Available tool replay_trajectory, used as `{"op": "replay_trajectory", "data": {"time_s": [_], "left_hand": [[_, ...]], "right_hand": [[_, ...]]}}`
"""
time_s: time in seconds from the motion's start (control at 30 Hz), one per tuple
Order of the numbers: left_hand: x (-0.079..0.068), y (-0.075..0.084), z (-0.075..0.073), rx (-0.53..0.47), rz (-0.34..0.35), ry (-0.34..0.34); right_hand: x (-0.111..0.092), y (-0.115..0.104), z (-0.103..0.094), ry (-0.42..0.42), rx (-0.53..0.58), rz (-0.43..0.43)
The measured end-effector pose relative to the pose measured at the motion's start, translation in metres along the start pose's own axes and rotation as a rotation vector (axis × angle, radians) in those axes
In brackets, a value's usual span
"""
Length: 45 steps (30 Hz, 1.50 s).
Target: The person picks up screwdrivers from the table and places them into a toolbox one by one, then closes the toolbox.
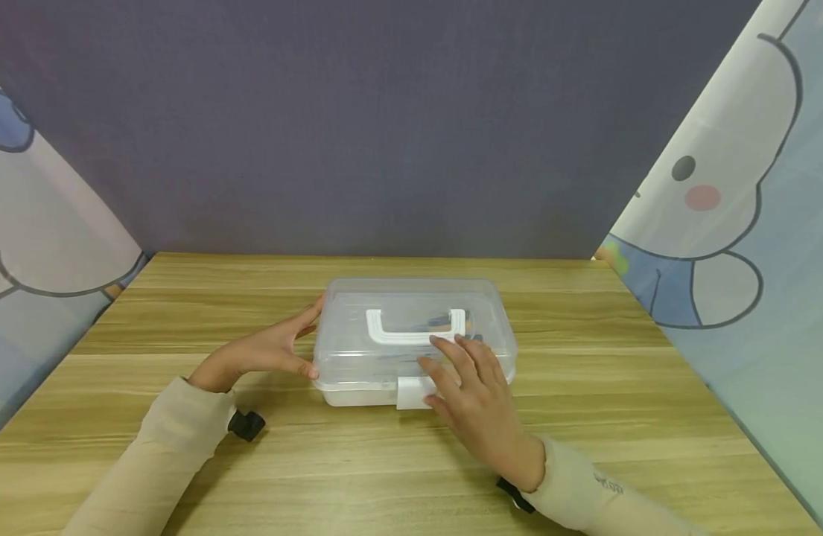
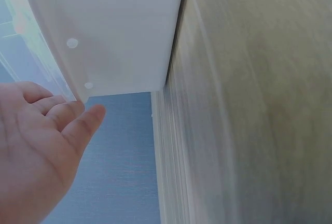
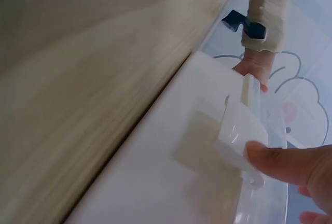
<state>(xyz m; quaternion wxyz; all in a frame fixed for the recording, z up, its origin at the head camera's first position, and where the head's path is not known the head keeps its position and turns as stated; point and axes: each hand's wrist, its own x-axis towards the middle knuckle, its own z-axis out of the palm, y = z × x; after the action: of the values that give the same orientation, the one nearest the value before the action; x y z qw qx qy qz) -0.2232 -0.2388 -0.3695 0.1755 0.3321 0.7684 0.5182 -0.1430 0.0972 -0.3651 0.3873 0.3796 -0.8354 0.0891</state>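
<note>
A plastic storage box (image 1: 349, 357) with a clear lid, white base and white carrying handle (image 1: 411, 338) sits on the table, lid down. Small items show blurrily through the lid. My left hand (image 1: 270, 351) touches the box's left side, thumb at the front corner and fingers extended along the edge; the left wrist view shows its fingertips at the lid's rim. My right hand (image 1: 478, 409) is over the front, fingers spread above the lid. Its thumb (image 3: 280, 163) touches the edge of the white front latch (image 3: 236, 130), which stands out from the box wall in the right wrist view.
The wood-grain table (image 1: 304, 476) extends around the box. A dark grey panel (image 1: 384, 134) rises behind it, and cartoon-printed cloths (image 1: 719, 223) hang at both sides. Black wrist straps show at both sleeves.
</note>
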Motion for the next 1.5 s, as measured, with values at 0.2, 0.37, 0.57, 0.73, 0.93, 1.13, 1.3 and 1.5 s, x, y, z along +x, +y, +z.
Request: {"op": "replay_trajectory", "data": {"time_s": [0.2,0.37,0.57,0.73,0.93,1.13,1.3,1.5], "left_hand": [[-0.001,-0.001,-0.001,0.000,-0.017,-0.001],[0.000,-0.001,-0.001,-0.002,-0.026,0.005],[0.000,-0.001,-0.001,-0.002,-0.030,0.008],[0.000,0.000,-0.001,-0.008,-0.027,0.006],[0.000,0.000,-0.001,-0.017,-0.036,0.005],[0.001,0.001,-0.001,-0.007,-0.022,0.008],[0.001,0.002,-0.001,0.006,-0.014,0.012],[0.002,0.000,0.000,0.012,0.006,0.012]], "right_hand": [[0.001,0.005,0.000,-0.157,0.001,0.060],[0.002,0.010,0.001,-0.225,-0.044,0.070],[0.005,0.012,0.001,-0.217,-0.031,0.072],[0.007,0.011,0.002,-0.202,-0.039,0.073],[0.006,0.010,0.006,-0.172,-0.073,0.063],[0.005,0.010,0.009,-0.139,-0.097,0.054],[0.006,0.008,0.009,-0.137,-0.107,0.061],[0.008,0.005,0.011,-0.144,-0.131,0.063]]}}
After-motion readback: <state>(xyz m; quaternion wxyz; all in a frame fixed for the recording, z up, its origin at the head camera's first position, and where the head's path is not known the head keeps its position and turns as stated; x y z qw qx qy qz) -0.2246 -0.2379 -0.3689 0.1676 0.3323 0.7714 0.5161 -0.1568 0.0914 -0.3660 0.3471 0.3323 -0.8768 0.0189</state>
